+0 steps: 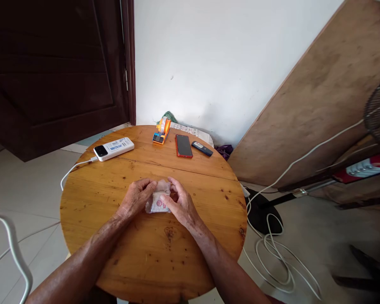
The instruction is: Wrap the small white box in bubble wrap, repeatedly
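A small clear plastic packet [158, 204] with red print on a pale face lies near the middle of the round wooden table [152, 261]. My left hand [137, 196] grips its left side, thumb along the upper left edge. From the right, my right hand [181, 204] holds the packet, its thumb on the printed face and its fingers at the upper right corner. The packet's flap stands up between the two hands. Parts of its edges are hidden behind my fingers.
Along the table's far side are a white power bank [117, 148] with a cable, an orange tape dispenser [161, 131], a red-edged phone [184, 146] and a dark remote-like device [202, 148]. A fan [364, 166] stands right, coiled white cable below.
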A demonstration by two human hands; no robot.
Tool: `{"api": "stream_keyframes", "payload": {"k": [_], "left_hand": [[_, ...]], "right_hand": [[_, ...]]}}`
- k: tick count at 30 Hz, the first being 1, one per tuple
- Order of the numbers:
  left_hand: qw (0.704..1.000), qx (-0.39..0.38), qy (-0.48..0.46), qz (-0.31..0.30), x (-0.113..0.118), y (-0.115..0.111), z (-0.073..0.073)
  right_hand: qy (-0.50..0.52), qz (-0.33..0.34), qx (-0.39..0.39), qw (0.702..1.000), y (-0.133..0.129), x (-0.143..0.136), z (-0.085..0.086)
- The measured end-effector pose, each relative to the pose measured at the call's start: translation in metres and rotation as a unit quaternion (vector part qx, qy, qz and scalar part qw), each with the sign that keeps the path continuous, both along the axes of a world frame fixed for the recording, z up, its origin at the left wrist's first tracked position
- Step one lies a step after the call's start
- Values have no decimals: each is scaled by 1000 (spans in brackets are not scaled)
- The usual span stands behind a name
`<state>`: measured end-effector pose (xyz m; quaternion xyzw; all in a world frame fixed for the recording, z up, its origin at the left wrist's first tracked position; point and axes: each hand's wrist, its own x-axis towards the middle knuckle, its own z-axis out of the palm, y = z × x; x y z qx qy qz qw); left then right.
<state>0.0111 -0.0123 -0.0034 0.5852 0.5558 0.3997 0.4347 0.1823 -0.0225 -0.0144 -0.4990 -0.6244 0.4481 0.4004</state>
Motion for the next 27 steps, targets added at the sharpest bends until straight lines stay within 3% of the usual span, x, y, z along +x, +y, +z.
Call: {"api": "stream_keyframes", "payload": {"k": [7, 15, 22, 27], "left_hand": [[990, -57, -112, -61, -8, -1, 3], [989, -66, -78, -110, -11, -3, -3], [987, -57, -101, -114, -10, -1, -6], [985, -55, -108, -121, -10, -2, -4]], "right_hand": [[-4, -21, 18, 1000, 1, -1, -6], [-47, -5, 46, 998, -1, 5, 0], [-88, 4, 171, 981, 5, 27, 7], [-216, 45, 285, 933, 10, 30, 12]]}}
